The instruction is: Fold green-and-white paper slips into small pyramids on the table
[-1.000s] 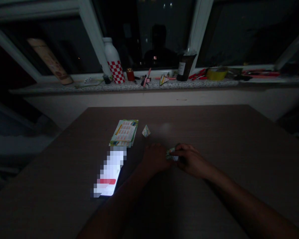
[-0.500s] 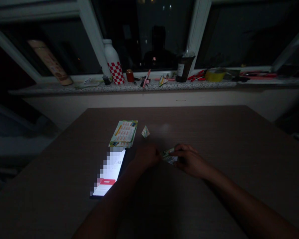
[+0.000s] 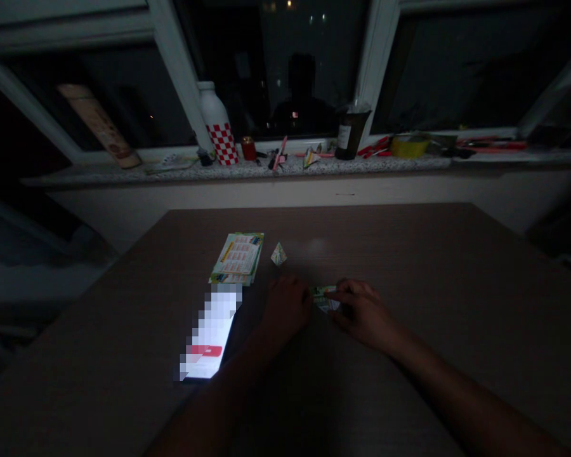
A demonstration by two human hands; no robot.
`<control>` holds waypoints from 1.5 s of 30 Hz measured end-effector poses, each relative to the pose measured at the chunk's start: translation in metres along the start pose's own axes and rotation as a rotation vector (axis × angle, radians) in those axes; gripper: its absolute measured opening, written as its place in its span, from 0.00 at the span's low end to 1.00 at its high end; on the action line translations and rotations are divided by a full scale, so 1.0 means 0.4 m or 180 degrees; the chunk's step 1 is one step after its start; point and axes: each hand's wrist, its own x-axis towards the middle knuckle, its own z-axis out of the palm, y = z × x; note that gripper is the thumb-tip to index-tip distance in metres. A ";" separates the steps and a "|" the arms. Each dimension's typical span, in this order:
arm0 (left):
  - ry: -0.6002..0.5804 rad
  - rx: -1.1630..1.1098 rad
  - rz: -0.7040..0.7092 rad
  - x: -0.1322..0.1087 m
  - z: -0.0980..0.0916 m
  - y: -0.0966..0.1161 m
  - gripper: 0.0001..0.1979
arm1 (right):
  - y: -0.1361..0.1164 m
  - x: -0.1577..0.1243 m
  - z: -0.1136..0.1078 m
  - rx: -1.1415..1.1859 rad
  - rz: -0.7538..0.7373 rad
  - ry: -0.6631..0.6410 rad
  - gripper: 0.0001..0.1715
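Note:
A small folded piece of printed paper [image 3: 325, 298] lies between my hands on the brown table [image 3: 409, 254]. My right hand [image 3: 364, 311] grips its right side, with the index finger lying across it. At its left edge is my left hand [image 3: 288, 304], fingers curled round and touching the paper; their tips are in shadow. A small folded paper shape [image 3: 278, 254] stands just beyond my left hand. Farther left lies a stack of printed sheets [image 3: 238, 255], and nearer to me a lit phone [image 3: 212, 333] lies beside my left forearm.
Along the stone windowsill [image 3: 266, 170] stand a red-checked white bottle [image 3: 223, 133], a leaning pink cylinder [image 3: 99, 127], a small red jar [image 3: 248, 148], a dark cup [image 3: 349, 136], a yellow roll [image 3: 409, 146] and several pens. The windows behind are dark.
My left hand has shifted slightly and its back now shows more. The paper between my hands has turned a little and lies more level. The view has tilted slightly.

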 end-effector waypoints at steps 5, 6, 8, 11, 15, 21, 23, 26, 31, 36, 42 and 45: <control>0.0096 0.0147 -0.0090 -0.002 0.014 0.005 0.07 | -0.010 -0.002 0.004 -0.0101 0.0111 0.0144 0.19; 0.0119 0.0152 -0.0100 -0.002 0.017 0.006 0.07 | -0.010 -0.002 0.004 -0.0109 0.0121 0.0155 0.20; 0.0162 0.0158 -0.0076 -0.002 0.022 0.008 0.07 | -0.010 -0.002 0.004 -0.0119 0.0138 0.0167 0.20; 0.0216 0.0185 -0.0034 -0.004 0.026 0.014 0.07 | -0.010 -0.001 0.005 -0.0125 0.0154 0.0166 0.20; 0.0248 0.0141 -0.0065 -0.008 0.025 0.017 0.08 | -0.009 0.000 0.006 -0.0104 0.0166 0.0152 0.20; 0.0185 0.0100 -0.0124 -0.013 0.024 0.017 0.12 | -0.010 0.001 0.000 -0.0101 0.0185 0.0058 0.21; 0.0171 0.0137 -0.0162 -0.013 0.024 0.020 0.15 | -0.010 0.001 -0.002 -0.0083 0.0166 0.0006 0.23; 0.0142 0.0175 -0.0210 -0.014 0.024 0.024 0.17 | -0.008 0.000 -0.004 -0.0050 0.0163 -0.0051 0.25; 0.0108 0.0170 -0.0250 -0.015 0.019 0.030 0.20 | -0.001 -0.001 -0.004 0.0018 0.0110 -0.0072 0.27; 0.0096 0.0138 -0.0264 -0.016 0.018 0.035 0.24 | 0.004 -0.001 -0.006 0.0019 0.0089 -0.0102 0.28; 0.0079 0.0060 -0.0200 -0.015 0.019 0.027 0.25 | 0.007 0.000 -0.008 0.0034 0.0052 -0.0144 0.26; 0.0047 -0.0088 -0.0134 -0.011 0.018 0.013 0.23 | 0.018 0.000 -0.005 0.0063 -0.0023 -0.0065 0.26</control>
